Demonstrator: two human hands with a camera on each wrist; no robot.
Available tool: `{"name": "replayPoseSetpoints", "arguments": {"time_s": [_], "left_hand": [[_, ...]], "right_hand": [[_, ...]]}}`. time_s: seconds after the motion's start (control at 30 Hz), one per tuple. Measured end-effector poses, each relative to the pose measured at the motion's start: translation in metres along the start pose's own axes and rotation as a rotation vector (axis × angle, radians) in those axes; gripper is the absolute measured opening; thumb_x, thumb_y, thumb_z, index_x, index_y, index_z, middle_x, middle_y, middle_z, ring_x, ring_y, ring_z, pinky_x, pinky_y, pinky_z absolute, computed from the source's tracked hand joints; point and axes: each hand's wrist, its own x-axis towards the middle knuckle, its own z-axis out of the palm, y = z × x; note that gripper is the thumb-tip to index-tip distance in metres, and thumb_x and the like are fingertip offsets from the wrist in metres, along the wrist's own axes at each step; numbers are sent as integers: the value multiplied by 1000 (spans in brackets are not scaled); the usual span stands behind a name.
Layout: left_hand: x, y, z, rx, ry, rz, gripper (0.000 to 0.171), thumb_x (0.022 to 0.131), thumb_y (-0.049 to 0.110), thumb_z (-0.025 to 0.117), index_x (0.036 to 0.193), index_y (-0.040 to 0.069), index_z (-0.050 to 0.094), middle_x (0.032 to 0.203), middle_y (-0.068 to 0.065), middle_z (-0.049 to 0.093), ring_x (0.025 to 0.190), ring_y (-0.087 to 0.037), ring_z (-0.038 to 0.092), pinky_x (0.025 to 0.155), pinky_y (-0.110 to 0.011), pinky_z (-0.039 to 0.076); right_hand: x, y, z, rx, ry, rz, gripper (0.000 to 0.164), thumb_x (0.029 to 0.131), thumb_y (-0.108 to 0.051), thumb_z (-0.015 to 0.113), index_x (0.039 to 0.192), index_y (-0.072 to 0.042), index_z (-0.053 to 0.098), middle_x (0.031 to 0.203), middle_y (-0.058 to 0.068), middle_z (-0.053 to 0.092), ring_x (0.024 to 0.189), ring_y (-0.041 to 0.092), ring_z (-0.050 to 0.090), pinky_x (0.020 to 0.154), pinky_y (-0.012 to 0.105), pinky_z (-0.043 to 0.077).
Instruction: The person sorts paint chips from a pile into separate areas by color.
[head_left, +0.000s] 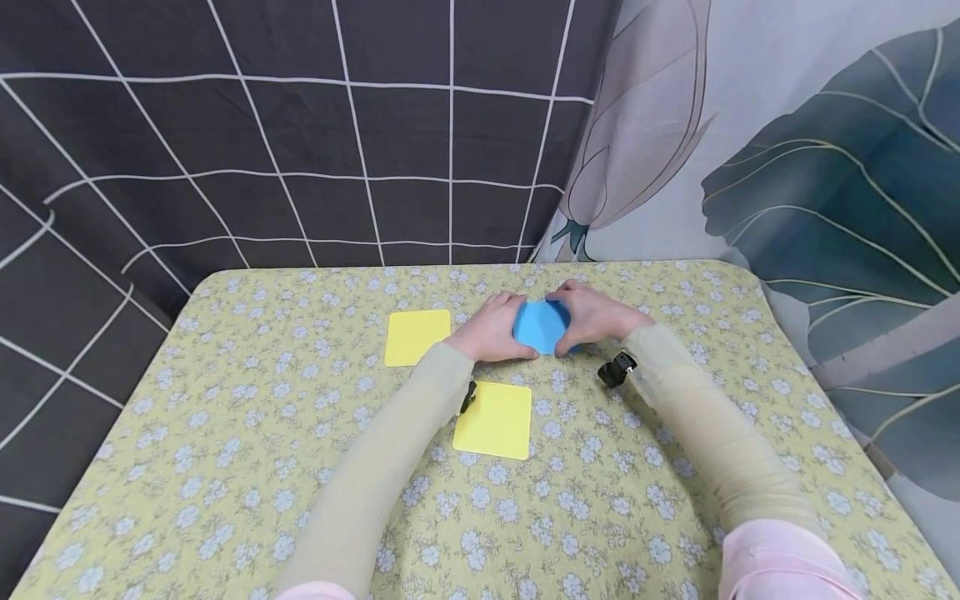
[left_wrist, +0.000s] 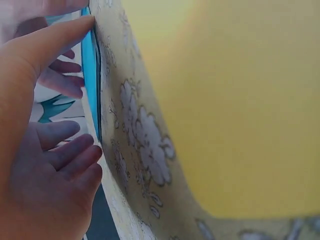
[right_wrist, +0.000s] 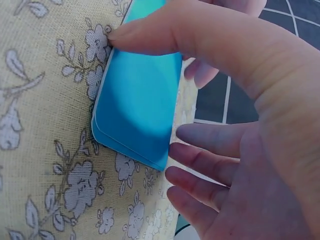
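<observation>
A small stack of blue square cards (head_left: pixel 542 327) lies flat on the flowered tablecloth between both hands. My left hand (head_left: pixel 495 329) holds its left side, the thumb at the near edge and the fingers toward the far edge. On the right side, my right hand (head_left: pixel 596 315) spans the stack the same way. In the right wrist view the blue cards (right_wrist: pixel 140 95) show slightly offset layers at one corner, with the thumb against the near edge. The left wrist view shows the blue cards (left_wrist: pixel 91 75) edge-on, beside the left thumb.
One yellow card (head_left: pixel 417 337) lies left of my left hand. Another yellow card (head_left: pixel 492 421) lies nearer, partly under the left wrist. The flowered tablecloth (head_left: pixel 225 433) covers the table. Behind it hang a dark grid curtain (head_left: pixel 300 133) and a leaf-patterned curtain (head_left: pixel 840 192).
</observation>
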Motion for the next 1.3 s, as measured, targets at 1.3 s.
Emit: {"name": "replayPoseSetpoints", "arguments": {"time_s": [1.3], "left_hand": [[-138,-4,-14,38,-30,175,114,64,60,91,149,0,46,150,-12,47,137,-26,43,115,-34,35]], "right_hand": [[-73,-91,48,-99,69,-237,111,59,-65,91,141,2,55,132,10,57,117,25,55,100,39,51]]}}
